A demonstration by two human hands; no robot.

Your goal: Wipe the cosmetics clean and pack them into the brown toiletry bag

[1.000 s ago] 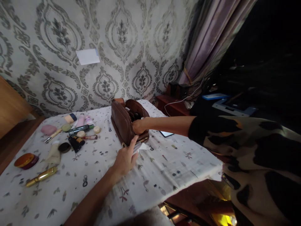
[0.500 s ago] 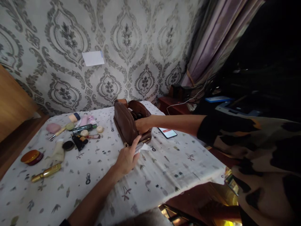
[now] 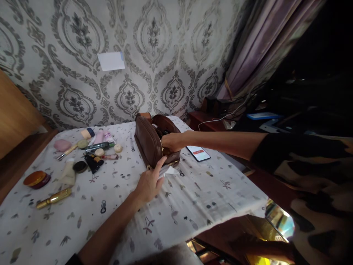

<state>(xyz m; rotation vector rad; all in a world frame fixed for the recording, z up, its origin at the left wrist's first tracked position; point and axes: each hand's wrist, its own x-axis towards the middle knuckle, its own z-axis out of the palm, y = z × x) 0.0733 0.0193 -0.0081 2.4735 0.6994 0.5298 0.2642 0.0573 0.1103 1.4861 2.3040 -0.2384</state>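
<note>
A brown zip-top toiletry bag (image 3: 147,141) stands on the table with its top open, and dark items show inside. My left hand (image 3: 150,182) grips the bag's near lower corner, its index finger stretched along the edge. A white piece like paper or tissue (image 3: 171,170) sticks out between that hand's thumb and index finger, against the bag. My right hand (image 3: 172,141) reaches into the bag's opening from the right. The bag's side hides its fingertips, so what they touch cannot be seen.
Left of the bag lie several cosmetics: a gold tube (image 3: 55,198), an orange-lidded jar (image 3: 37,179), a cream tube (image 3: 68,172), a pink sponge (image 3: 62,145) and a green bottle (image 3: 97,147). A lit phone (image 3: 198,152) lies right of the bag, near the patterned tablecloth's (image 3: 193,206) right side.
The view has shifted slightly. My right hand stays in the bag, with its wrist and forearm turned a little; my left hand keeps its place at the corner.
</note>
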